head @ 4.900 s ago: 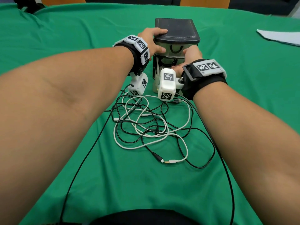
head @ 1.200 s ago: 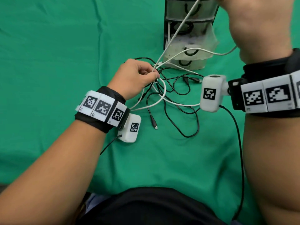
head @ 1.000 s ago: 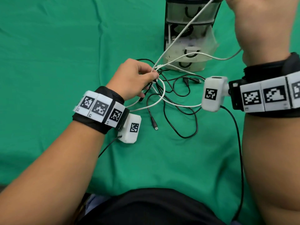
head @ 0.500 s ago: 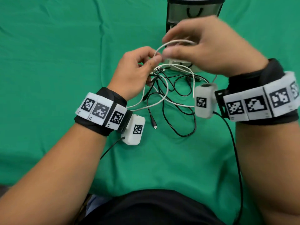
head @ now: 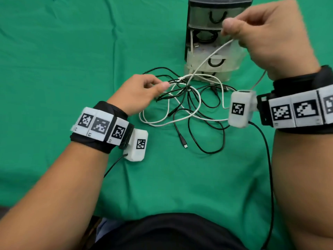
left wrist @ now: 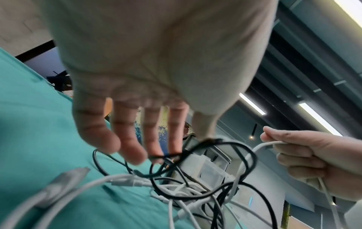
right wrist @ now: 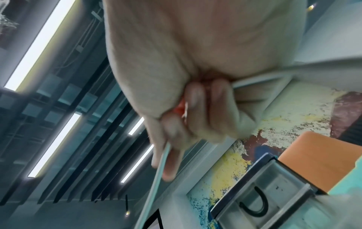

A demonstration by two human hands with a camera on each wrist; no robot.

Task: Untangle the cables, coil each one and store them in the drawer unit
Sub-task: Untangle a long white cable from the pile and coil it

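A tangle of black and white cables lies on the green cloth in front of the small drawer unit. My left hand sits at the tangle's left edge. In the left wrist view its thumb and fingertips pinch a loop of black cable. My right hand is raised in front of the drawers and pinches a white cable, which runs taut down into the tangle. The right wrist view shows my fingers curled round that white cable.
The unit's top drawer is closed and a lower clear drawer stands pulled out toward me. A black plug end lies loose near me. The wrist camera's black lead trails down the right side. Green cloth covers the table.
My right hand has risen up and to the right from beside my left hand, drawing the white cable taut out of the tangle. My left hand stays at the tangle.
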